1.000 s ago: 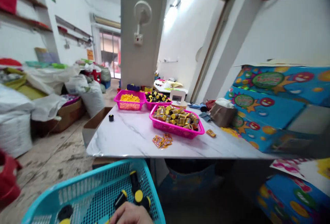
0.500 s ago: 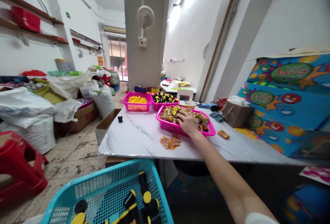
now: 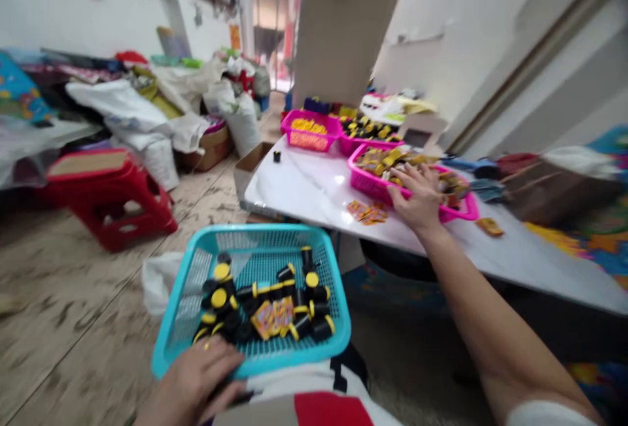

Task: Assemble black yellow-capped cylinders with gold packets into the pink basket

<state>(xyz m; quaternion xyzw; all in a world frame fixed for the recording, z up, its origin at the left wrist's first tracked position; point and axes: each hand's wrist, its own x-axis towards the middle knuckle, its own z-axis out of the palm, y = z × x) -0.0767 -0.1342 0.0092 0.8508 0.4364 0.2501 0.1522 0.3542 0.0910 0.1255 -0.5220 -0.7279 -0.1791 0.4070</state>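
Note:
A turquoise basket (image 3: 314, 341) rests on my lap, holding several black and yellow cylinders (image 3: 275, 295) and an orange packet (image 3: 272, 318). My left hand (image 3: 193, 383) grips the basket's near left rim, fingers curled over the edge. My right hand (image 3: 417, 197) reaches to the white table (image 3: 314, 190) and lies palm down, fingers spread, on the near edge of a pink basket (image 3: 373, 184) filled with yellow-wrapped pieces. A few orange packets (image 3: 367, 212) lie on the table just left of that hand.
Two more pink baskets (image 3: 309, 135) stand at the table's far end before a white pillar (image 3: 343, 33). A red stool (image 3: 110, 194) sits on the floor to the left, with sacks and boxes behind. A brown bag (image 3: 554, 184) lies at right.
The view has tipped down and left, showing the whole turquoise basket. My right hand has slid from inside the pink basket to its near edge. My left hand now holds the turquoise basket's rim.

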